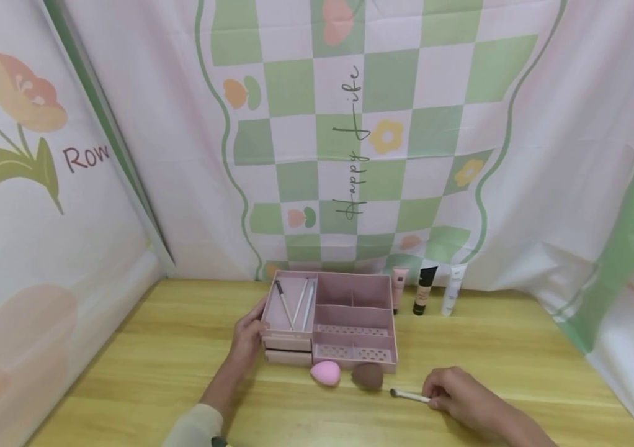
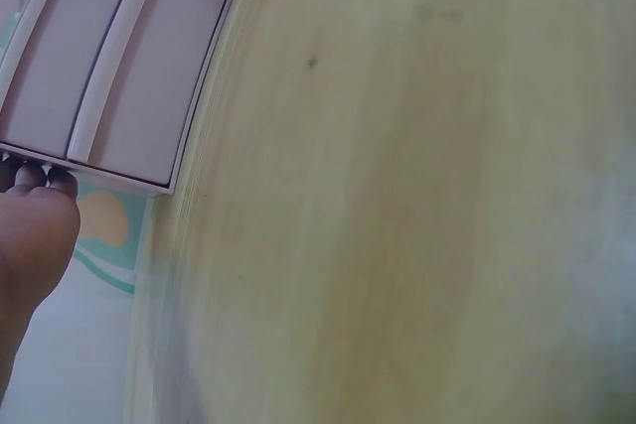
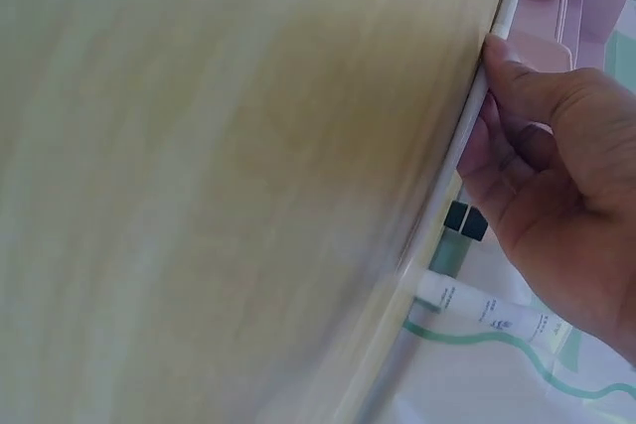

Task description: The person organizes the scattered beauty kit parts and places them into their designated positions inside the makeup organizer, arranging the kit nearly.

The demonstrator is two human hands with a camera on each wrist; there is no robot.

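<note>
My left hand point(image 1: 247, 335) holds the left side of a pink makeup organizer point(image 1: 355, 307), its fingertips against the side wall in the left wrist view. Between the thumb and fingers of my right hand point(image 1: 462, 397) is a white-handled makeup brush point(image 1: 410, 395), low over the table, dark bristles pointing left. Several slim brushes point(image 1: 284, 303) lie on the organizer's flat left top, above two drawers point(image 2: 159, 71). The compartments on its right hold nothing visible. In front sit a pink teardrop makeup sponge point(image 1: 325, 373) and a brown one point(image 1: 368, 376).
Right of the organizer, against the back, stand a pink tube point(image 1: 399, 288), a black-capped beige tube point(image 1: 424, 290) and a white tube point(image 1: 453, 290). A printed curtain point(image 1: 339, 136) hangs behind the wooden table point(image 1: 183, 347), with more cloth at both sides.
</note>
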